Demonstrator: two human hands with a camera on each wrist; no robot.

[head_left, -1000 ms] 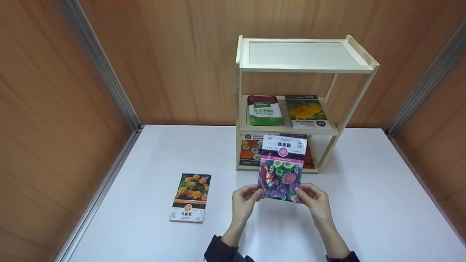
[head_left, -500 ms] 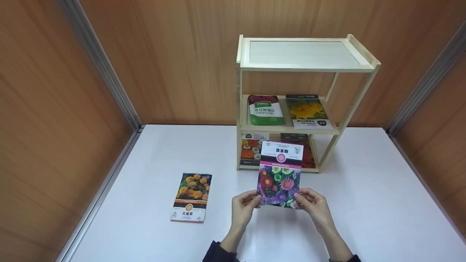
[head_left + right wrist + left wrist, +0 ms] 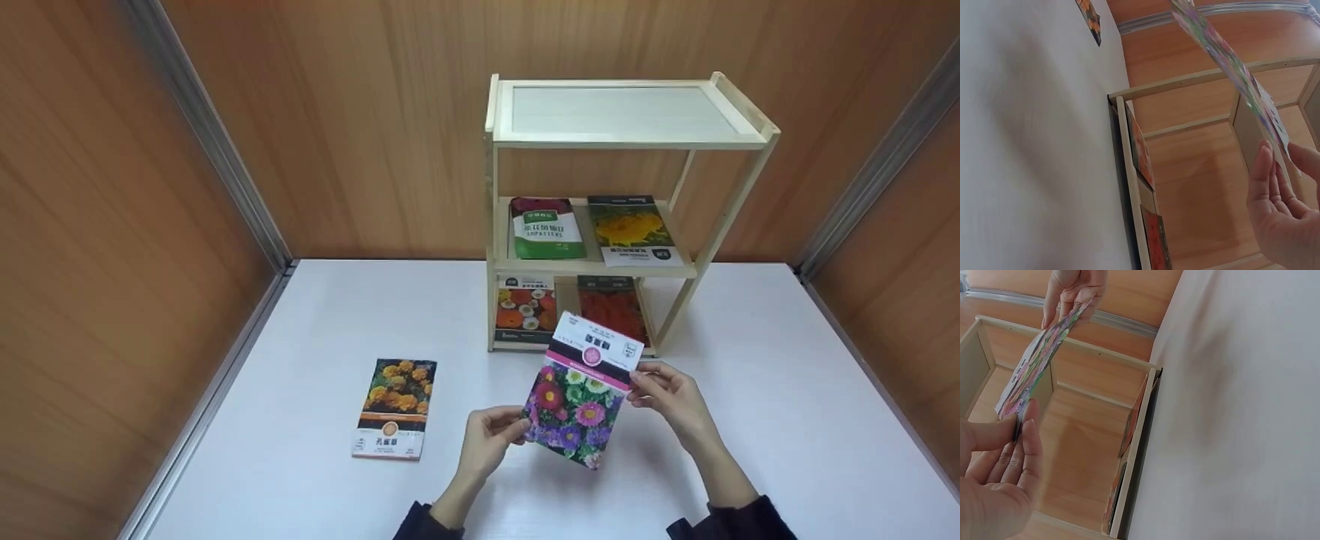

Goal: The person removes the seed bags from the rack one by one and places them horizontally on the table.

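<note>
A: Where is the packet [image 3: 583, 401]?
B: Tilted above the table [image 3: 750, 420], pinched between left hand [image 3: 487, 439] and right hand [image 3: 671, 394], hands apart.
A: What remains?
B: Seemingly this and another packet [image 3: 395, 408], left of the hands; four fill the shelf [image 3: 637, 139] beyond.

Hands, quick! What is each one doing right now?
Left hand: pinches the lower left edge of the flower seed packet.
Right hand: pinches the same packet's upper right edge.
</note>
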